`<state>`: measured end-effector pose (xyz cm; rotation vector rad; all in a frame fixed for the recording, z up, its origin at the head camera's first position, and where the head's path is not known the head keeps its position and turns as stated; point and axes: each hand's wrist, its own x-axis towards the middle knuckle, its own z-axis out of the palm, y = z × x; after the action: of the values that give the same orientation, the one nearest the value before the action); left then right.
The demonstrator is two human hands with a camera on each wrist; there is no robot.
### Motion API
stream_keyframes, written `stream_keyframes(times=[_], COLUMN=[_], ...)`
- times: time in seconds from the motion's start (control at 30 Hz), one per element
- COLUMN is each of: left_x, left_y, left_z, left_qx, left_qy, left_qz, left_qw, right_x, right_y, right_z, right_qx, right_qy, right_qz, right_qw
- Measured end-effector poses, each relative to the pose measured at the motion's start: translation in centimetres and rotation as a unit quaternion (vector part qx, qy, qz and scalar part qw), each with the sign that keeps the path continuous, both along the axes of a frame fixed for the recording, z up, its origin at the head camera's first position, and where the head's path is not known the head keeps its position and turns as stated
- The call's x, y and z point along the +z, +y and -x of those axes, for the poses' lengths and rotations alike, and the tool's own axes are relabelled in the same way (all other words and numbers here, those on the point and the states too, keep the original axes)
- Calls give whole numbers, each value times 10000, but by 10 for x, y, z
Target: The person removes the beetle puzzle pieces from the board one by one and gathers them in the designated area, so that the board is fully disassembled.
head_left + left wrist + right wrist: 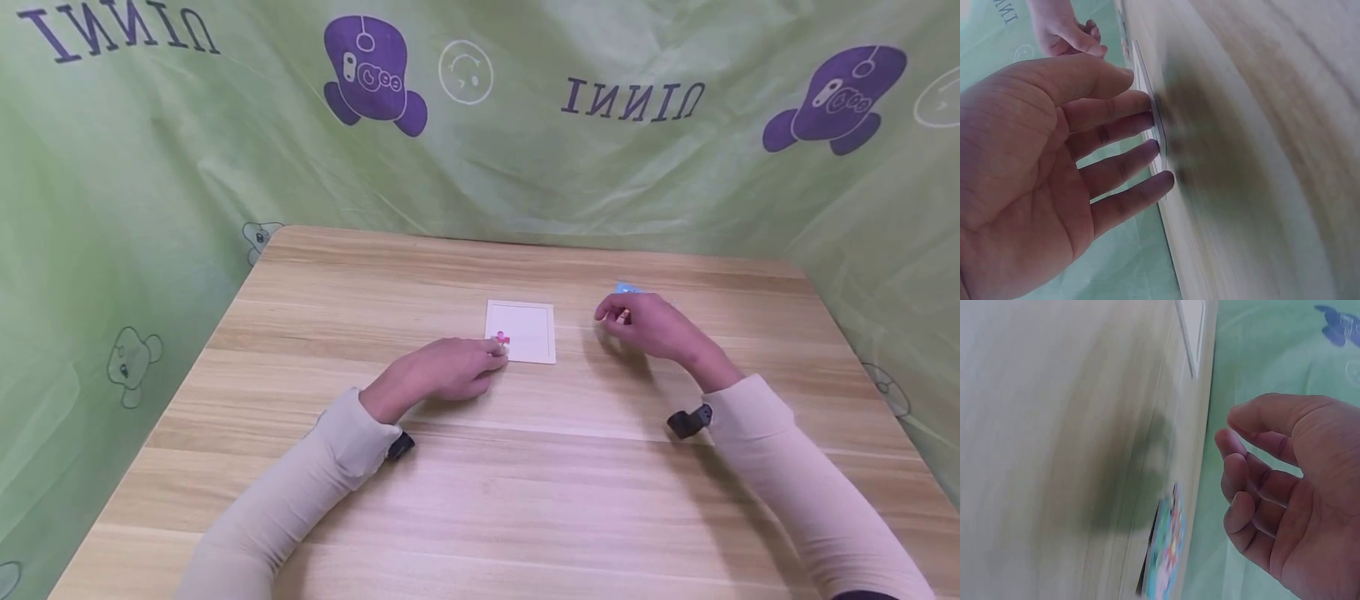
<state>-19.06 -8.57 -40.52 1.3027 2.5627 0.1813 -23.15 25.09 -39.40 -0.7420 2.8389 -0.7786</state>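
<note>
A square white puzzle tray with a raised rim lies on the table. One small pink puzzle piece sits at its near left corner. My left hand reaches over that corner, its fingertips at the piece. In the left wrist view the fingers of my left hand are fairly straight and touch the edge of the tray. To the right of the tray hovers my right hand. From the right wrist view, the fingers of my right hand are loosely curled with nothing visible between them.
Beyond my right hand lies a blue-edged colourful item, mostly hidden by the hand. The right wrist view shows a flat, multicoloured stack on the wooden table. A green printed curtain hangs behind the table.
</note>
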Motion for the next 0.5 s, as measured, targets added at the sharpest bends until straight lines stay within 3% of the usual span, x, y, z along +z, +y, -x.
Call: stream_keyframes(times=[0.5], left_x=[-2], left_y=[-1], left_z=[-2], left_qx=[-76], left_qy=[219], left_qz=[0], left_qw=[9997], right_x=[-2], right_y=[-65], right_z=[1], right_qx=[603], right_qy=[-183], right_qz=[-32], right_qw=[9980])
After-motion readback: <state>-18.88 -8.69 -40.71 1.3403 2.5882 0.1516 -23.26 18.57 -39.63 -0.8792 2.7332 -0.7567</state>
